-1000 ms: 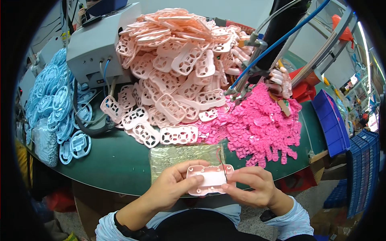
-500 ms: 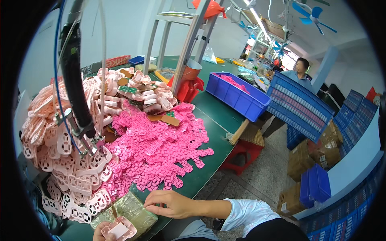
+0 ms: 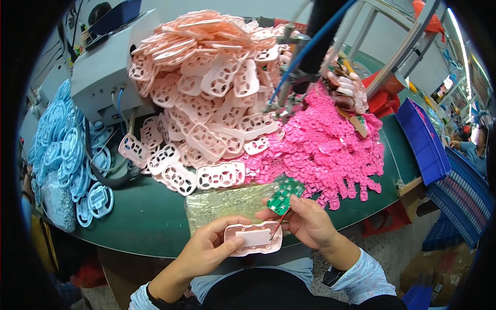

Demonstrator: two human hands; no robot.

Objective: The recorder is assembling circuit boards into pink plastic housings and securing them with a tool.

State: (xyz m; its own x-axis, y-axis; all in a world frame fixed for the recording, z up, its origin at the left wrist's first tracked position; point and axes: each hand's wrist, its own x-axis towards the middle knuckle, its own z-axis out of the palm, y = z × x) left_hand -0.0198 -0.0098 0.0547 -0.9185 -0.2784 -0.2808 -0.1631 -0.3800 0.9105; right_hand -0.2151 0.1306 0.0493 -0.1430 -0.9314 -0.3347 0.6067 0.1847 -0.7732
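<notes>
Watching from my remote post: 2 bare hands at work above the near edge of the green table point(image 3: 139, 219). Left hand point(image 3: 209, 248) pinches the pale pink shell point(image 3: 258, 250) at its left end, thumb in front, index finger along the upper edge; I cannot tell how the fingers behind it lie. Hollow side faces up, likely so I and the wearer can see the white block point(image 3: 253, 237) inside.

Right hand point(image 3: 314, 226) pinches the green circuit board point(image 3: 285, 195) by its lower edge, thumb on the face; fingers beneath partly hidden. Board sits just above and right of the shell. 1 red wire point(image 3: 278, 226) spans the gap, presumably why both pieces stay near.

Beyond: yellowish wrapped slab point(image 3: 227, 202), then pale pink frames point(image 3: 206, 111) and bright pink parts point(image 3: 330, 157), heaped seemingly for easy reach.
</notes>
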